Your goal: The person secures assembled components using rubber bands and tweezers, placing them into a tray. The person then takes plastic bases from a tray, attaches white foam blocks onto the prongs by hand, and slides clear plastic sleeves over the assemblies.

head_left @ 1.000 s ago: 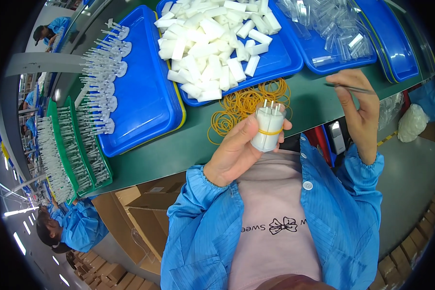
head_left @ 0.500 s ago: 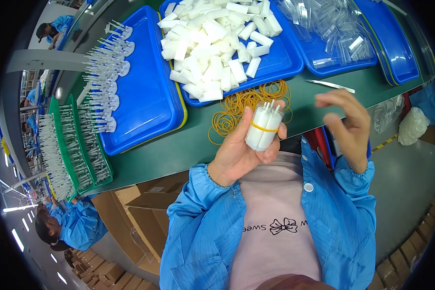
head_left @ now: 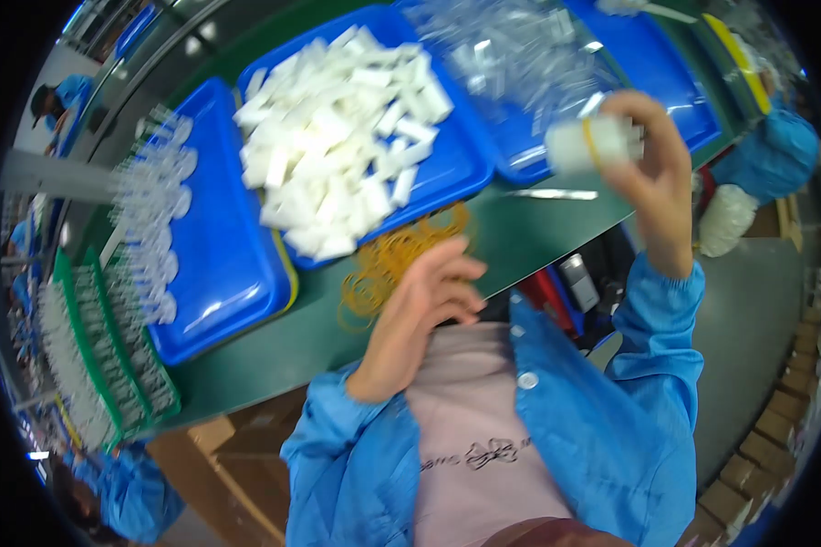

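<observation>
A banded bundle of white blocks (head_left: 570,148), blurred by motion, is held in my right hand (head_left: 659,182) above the front edge of the clear-parts tray. A yellow rubber band circles the bundle, and pale tips stick out of its end beside my fingers. My left hand (head_left: 412,319) has nothing in it; its fingers are apart and slightly curled. It hovers at the table's front edge, by a loose heap of yellow-brown rubber bands (head_left: 367,294).
White blocks (head_left: 324,137) fill the middle blue tray (head_left: 472,164). Clear plastic pieces (head_left: 511,59) lie in another tray. Metal tweezers (head_left: 553,194) rest on the green table. Clear stemmed parts (head_left: 160,219) line the left blue tray (head_left: 217,246), beside green racks (head_left: 96,356).
The bundle passed from my left hand to my right, which carried it up over the clear-parts tray. My left hand, now without it, moved slightly left and down. The whole view shifted.
</observation>
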Demonstrator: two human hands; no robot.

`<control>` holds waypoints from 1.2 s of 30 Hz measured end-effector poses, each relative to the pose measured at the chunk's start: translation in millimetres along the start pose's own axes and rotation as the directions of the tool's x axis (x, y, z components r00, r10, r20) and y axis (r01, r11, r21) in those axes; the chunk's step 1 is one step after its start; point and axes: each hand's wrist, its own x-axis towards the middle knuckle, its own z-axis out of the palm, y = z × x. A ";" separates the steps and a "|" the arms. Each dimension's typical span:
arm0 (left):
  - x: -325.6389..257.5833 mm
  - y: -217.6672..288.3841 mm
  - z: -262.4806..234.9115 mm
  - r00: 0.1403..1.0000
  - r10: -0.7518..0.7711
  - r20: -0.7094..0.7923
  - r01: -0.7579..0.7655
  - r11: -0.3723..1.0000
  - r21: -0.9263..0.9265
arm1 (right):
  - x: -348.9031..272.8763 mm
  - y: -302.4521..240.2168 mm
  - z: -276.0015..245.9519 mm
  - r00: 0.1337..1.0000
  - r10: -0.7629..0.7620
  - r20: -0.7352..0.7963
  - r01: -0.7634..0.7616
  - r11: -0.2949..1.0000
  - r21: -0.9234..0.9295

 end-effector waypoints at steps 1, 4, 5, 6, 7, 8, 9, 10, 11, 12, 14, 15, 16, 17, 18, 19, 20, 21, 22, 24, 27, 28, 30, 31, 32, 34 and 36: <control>-5.6 0.4 -5.7 0.998 0.061 0.020 -0.063 0.993 0.095 | 18.9 6.6 -19.0 0.998 0.002 -0.056 -0.004 1.000 -0.031; -26.3 11.5 -15.2 0.995 0.069 0.065 -0.079 0.983 0.165 | 89.2 51.5 -83.5 0.983 -0.068 -0.172 0.026 0.970 -0.240; -30.8 15.3 -16.1 0.997 0.064 0.052 -0.072 0.981 0.178 | 109.4 68.3 -103.9 0.981 -0.014 -0.194 -0.036 0.968 -0.249; -32.9 18.9 -16.5 0.997 0.057 0.044 -0.065 0.979 0.194 | 126.9 88.8 -129.4 0.975 0.016 -0.221 -0.094 0.934 -0.345; -33.8 21.0 -16.8 0.997 0.062 0.056 -0.072 0.979 0.192 | 145.9 113.9 -150.2 0.966 -0.003 -0.257 -0.089 0.935 -0.344; -34.1 22.9 -18.3 0.996 0.079 0.050 -0.087 0.975 0.203 | 160.9 133.7 -164.0 0.957 -0.021 -0.288 -0.082 0.937 -0.341; -36.6 23.7 -18.7 0.994 0.103 0.021 -0.105 0.971 0.217 | 172.9 147.1 -162.3 0.962 -0.026 -0.272 -0.069 0.940 -0.334; -39.8 25.8 -17.5 0.992 0.124 -0.015 -0.117 0.969 0.215 | 185.1 157.7 -158.7 0.954 -0.085 -0.288 -0.091 0.831 -0.548; -42.4 28.1 -16.9 0.990 0.137 -0.030 -0.128 0.968 0.217 | 196.4 168.0 -155.8 0.945 -0.150 -0.292 -0.118 0.674 -0.729; -44.4 31.7 -17.2 0.987 0.156 -0.038 -0.144 0.963 0.229 | 205.5 183.7 -171.0 0.942 -0.279 -0.186 -0.035 0.467 -0.884; -52.9 36.0 -18.1 0.977 0.194 -0.090 -0.167 0.954 0.249 | 216.1 191.0 -155.6 0.954 -0.232 -0.192 -0.097 0.367 -0.925; -56.2 37.9 -19.0 0.966 0.219 -0.139 -0.175 0.947 0.270 | 218.8 192.5 -154.7 0.956 -0.183 -0.229 -0.184 0.232 -0.955; -58.1 40.0 -20.2 0.953 0.242 -0.182 -0.183 0.939 0.292 | 220.2 197.2 -161.0 0.964 -0.132 -0.232 -0.202 0.208 -0.957; -58.5 41.9 -22.2 0.950 0.251 -0.184 -0.190 0.936 0.295 | 222.9 202.5 -166.0 0.964 -0.139 -0.228 -0.196 0.212 -0.957; -61.3 43.4 -25.0 0.928 0.289 -0.234 -0.199 0.917 0.345 | 221.0 206.4 -165.2 0.960 -0.098 -0.264 -0.244 0.180 -0.953; -63.1 44.4 -27.3 0.903 0.328 -0.278 -0.204 0.896 0.395 | 220.0 209.4 -165.1 0.952 -0.058 -0.301 -0.291 0.143 -0.946; -63.3 45.2 -29.0 0.876 0.370 -0.310 -0.203 0.864 0.460 | 220.5 212.0 -164.9 0.948 -0.049 -0.314 -0.300 0.184 -0.936; -64.8 46.7 -29.5 0.874 0.374 -0.312 -0.205 0.864 0.460 | 222.7 210.5 -163.5 0.949 -0.052 -0.311 -0.297 0.186 -0.937; -68.2 48.9 -29.9 0.850 0.396 -0.347 -0.186 0.842 0.506 | 224.0 208.1 -163.0 0.948 -0.074 -0.308 -0.279 0.267 -0.922; -77.2 53.0 -33.4 0.796 0.463 -0.389 -0.182 0.797 0.576 | 227.1 201.9 -165.3 0.947 -0.097 -0.306 -0.257 0.342 -0.904; -99.4 62.4 -52.0 0.639 0.621 -0.453 -0.121 0.664 0.738 | 239.0 188.6 -170.1 0.913 -0.208 -0.350 -0.247 0.400 -0.883; -104.2 67.5 -58.8 0.573 0.680 -0.459 -0.099 0.613 0.784 | 245.0 183.6 -168.2 0.909 -0.270 -0.319 -0.186 0.422 -0.887; -114.2 79.9 -74.3 0.455 0.764 -0.457 -0.043 0.532 0.846 | 250.6 170.6 -159.0 0.898 -0.333 -0.289 -0.122 0.443 -0.888; -123.1 89.1 -87.9 0.479 0.766 -0.429 0.071 0.453 0.889 | 253.8 163.8 -149.4 0.889 -0.415 -0.196 0.029 0.476 -0.879; -130.8 95.7 -104.5 0.516 0.770 -0.375 0.186 0.327 0.927 | 256.2 152.8 -134.9 0.860 -0.500 -0.104 0.181 0.488 -0.854; -136.8 109.3 -131.0 0.566 0.762 -0.314 0.287 0.175 0.942 | 247.9 128.6 -94.6 0.902 -0.422 -0.089 0.192 0.578 -0.793; -135.0 117.5 -151.3 0.611 0.782 -0.124 0.548 -0.304 0.780 | 233.9 107.6 -51.3 0.928 -0.372 -0.015 0.287 0.740 -0.609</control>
